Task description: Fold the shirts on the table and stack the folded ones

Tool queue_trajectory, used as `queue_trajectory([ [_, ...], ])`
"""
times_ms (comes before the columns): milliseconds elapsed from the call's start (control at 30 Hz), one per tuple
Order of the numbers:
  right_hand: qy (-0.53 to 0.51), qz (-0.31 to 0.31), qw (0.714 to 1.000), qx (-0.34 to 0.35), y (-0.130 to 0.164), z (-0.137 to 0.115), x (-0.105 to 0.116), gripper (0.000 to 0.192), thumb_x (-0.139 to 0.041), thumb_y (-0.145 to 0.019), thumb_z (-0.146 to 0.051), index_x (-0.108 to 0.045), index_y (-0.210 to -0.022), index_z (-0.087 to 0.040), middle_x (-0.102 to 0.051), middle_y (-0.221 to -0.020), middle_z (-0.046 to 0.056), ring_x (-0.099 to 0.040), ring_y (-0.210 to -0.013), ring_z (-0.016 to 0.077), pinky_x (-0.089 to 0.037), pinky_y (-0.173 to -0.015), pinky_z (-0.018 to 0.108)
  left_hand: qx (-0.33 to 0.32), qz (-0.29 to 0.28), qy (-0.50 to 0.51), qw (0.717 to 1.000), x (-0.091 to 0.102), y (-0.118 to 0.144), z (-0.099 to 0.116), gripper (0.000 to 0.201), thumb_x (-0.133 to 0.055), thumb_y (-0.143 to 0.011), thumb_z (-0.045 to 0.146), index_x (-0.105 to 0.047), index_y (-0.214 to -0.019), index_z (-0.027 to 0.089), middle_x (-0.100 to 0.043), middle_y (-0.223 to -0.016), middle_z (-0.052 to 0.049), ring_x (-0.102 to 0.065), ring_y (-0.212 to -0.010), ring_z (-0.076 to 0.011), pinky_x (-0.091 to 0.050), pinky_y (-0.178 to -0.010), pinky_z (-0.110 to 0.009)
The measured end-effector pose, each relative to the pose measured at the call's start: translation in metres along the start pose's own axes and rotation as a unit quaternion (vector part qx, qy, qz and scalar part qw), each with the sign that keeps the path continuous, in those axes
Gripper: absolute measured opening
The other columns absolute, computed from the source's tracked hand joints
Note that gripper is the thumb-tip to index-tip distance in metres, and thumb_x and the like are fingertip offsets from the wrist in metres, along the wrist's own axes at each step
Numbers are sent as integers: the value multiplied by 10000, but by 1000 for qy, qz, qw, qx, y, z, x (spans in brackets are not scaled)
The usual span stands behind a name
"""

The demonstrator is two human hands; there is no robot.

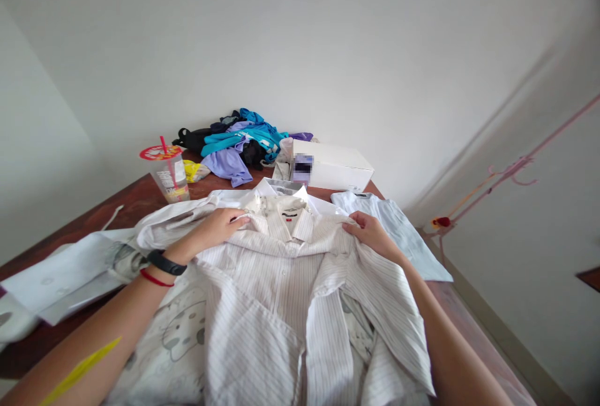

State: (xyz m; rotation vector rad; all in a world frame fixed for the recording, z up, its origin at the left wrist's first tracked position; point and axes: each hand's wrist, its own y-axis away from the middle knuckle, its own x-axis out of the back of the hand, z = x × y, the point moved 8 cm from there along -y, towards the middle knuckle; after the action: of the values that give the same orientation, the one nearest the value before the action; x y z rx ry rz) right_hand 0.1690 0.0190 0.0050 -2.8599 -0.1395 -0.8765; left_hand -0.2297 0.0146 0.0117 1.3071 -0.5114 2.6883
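A white striped button shirt (276, 275) lies front-up on the brown table (135, 197), collar away from me. My left hand (220, 226) presses on its left shoulder beside the collar, fingers closed over the fabric. My right hand (368, 231) pinches the right shoulder seam. A black band and a red string sit on my left wrist. Under the shirt lies a white garment with a grey cartoon print (182, 331).
A plastic cup with a red lid and straw (169, 175) stands at the left back. A heap of blue, purple and black clothes (239, 140) sits by the wall, next to a white box (335, 168). A pale blue folded shirt (398, 231) lies to the right.
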Motion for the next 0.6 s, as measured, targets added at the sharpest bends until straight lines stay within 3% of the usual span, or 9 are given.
queue_trajectory([
  [67,-18,32,999,12,1,-5,7,440,-710,-814,-629,-627,-881,-203,-652,-783,21,-513,-628,158,-387,-552,284,-9,54,56,997,19,-2,2,462,-492,-939,578,-746,-894,195,-779,-939,-73,-718,-973,-284,-550,-898,-351],
  [133,-23,64,997,27,0,-9,12,443,-712,-816,-630,-629,-905,-204,-670,-818,37,-538,-657,172,-408,-577,293,-7,144,100,985,44,0,1,452,-510,-947,573,-747,-1016,195,-776,-1084,-78,-693,-1120,-284,-529,-999,-349],
  [200,-12,84,996,37,-2,-9,14,436,-712,-818,-623,-638,-914,-204,-692,-847,54,-569,-697,190,-428,-607,303,0,218,115,969,64,3,-3,400,-545,-945,545,-744,-1059,218,-770,-1131,-59,-683,-1165,-273,-515,-1045,-337],
  [267,4,83,996,40,-5,-6,9,415,-701,-828,-605,-648,-922,-204,-717,-888,70,-603,-744,210,-443,-633,311,7,252,110,961,70,4,-8,359,-557,-947,507,-742,-1073,227,-770,-1140,-49,-691,-1156,-267,-512,-1060,-339],
  [333,28,79,996,35,-9,1,1,396,-685,-836,-584,-657,-940,-203,-731,-928,80,-634,-812,232,-458,-678,323,15,240,79,967,64,2,-15,368,-544,-951,470,-730,-1139,214,-760,-1179,-62,-691,-1160,-273,-501,-1077,-362],
  [467,88,60,994,-2,-13,23,-13,435,-675,-819,-552,-674,-1048,-182,-736,-954,86,-657,-894,260,-465,-786,359,83,159,-41,983,36,-3,-35,566,-552,-931,449,-578,-1427,177,-721,-1260,-122,-675,-1196,-313,-501,-1049,-409],
  [600,102,24,994,-14,-14,31,-21,439,-658,-841,-528,-683,-1100,-173,-744,-988,83,-668,-893,256,-468,-806,361,128,94,-91,983,20,-2,-44,619,-505,-973,514,-477,-1501,192,-675,-1356,-160,-658,-1234,-359,-511,-1004,-443],
])
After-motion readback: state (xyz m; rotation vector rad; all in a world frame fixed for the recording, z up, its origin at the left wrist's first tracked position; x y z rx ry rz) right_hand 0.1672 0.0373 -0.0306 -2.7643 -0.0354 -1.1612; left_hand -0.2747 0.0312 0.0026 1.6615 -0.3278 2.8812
